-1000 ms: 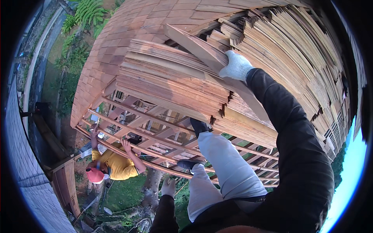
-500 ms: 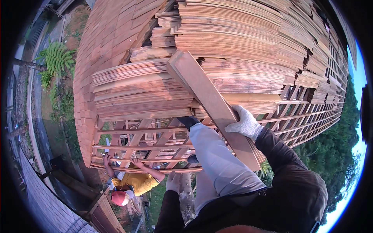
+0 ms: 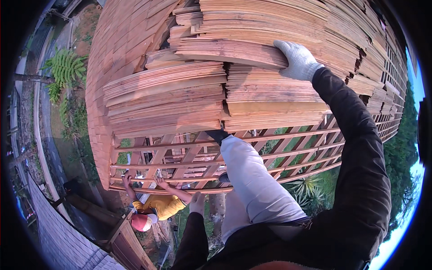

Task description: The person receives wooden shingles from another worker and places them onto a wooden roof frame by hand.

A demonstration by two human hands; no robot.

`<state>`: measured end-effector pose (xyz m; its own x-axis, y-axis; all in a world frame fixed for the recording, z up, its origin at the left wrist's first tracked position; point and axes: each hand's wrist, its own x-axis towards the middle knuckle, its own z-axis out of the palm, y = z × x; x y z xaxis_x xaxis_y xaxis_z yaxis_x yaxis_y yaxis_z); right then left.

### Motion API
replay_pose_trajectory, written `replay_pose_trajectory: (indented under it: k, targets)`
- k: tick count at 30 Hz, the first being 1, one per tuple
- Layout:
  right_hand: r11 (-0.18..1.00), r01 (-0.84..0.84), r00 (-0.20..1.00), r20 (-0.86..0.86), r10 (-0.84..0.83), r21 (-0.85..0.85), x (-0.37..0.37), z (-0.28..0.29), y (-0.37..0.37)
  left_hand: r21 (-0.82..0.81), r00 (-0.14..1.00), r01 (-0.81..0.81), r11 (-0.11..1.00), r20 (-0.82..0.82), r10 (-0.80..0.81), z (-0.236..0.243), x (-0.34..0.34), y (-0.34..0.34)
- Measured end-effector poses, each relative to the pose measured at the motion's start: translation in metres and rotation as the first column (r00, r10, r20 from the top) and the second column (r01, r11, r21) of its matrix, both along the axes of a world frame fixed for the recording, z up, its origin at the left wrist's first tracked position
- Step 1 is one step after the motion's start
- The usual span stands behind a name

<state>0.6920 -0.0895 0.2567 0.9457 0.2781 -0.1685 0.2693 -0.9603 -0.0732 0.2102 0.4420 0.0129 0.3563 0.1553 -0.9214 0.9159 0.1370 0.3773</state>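
My right hand (image 3: 294, 58), in a white knit glove, is closed around the right end of a bundle of wooden shingles (image 3: 231, 51). The bundle lies nearly level across the stacked shingles (image 3: 274, 85), spanning the gap between two piles. My left hand (image 3: 196, 203), gloved too, is low beside my leg, close to the lowest roof batten (image 3: 211, 191). Its fingers are too small and indistinct to show whether they grip the batten. My leg (image 3: 261, 180) reaches up to the battens, with the dark shoe (image 3: 218, 136) against the lower edge of the piles.
Finished shingle roofing (image 3: 121, 58) covers the left slope. Open battens and rafters (image 3: 288, 148) leave gaps down to the ground. Below left, a person in a yellow shirt (image 3: 164, 206) and red cap has both hands at the battens. Trees (image 3: 400, 157) stand beyond the right edge.
The shingle bundle has gone from slanting across my leg to lying level, higher up on the piles. My right arm has stretched upward with it. My left hand has shifted slightly up and left.
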Motion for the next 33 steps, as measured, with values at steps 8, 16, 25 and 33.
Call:
replay_pose_trajectory:
  k: [8,16,25,33]
  targets:
    - [0.974,-0.034,0.992,0.110,0.060,-0.226,0.040,-0.071,-0.014,0.019,1.000,0.028,0.999,0.002,-0.028,0.009,0.026,-0.017]
    - [0.992,-0.012,0.997,0.079,0.022,-0.129,0.039,-0.069,-0.009,0.089,1.000,-0.003,0.996,0.023,0.001,-0.015,0.002,-0.004]
    - [0.945,0.125,0.986,0.141,-0.085,-0.302,0.083,-0.042,0.005,0.075,0.999,0.028,0.997,-0.018,-0.027,-0.023,0.005,0.007]
    - [0.965,0.135,0.978,0.185,-0.095,-0.222,0.055,-0.069,0.002,0.018,1.000,-0.017,1.000,0.023,0.016,-0.004,0.025,-0.023]
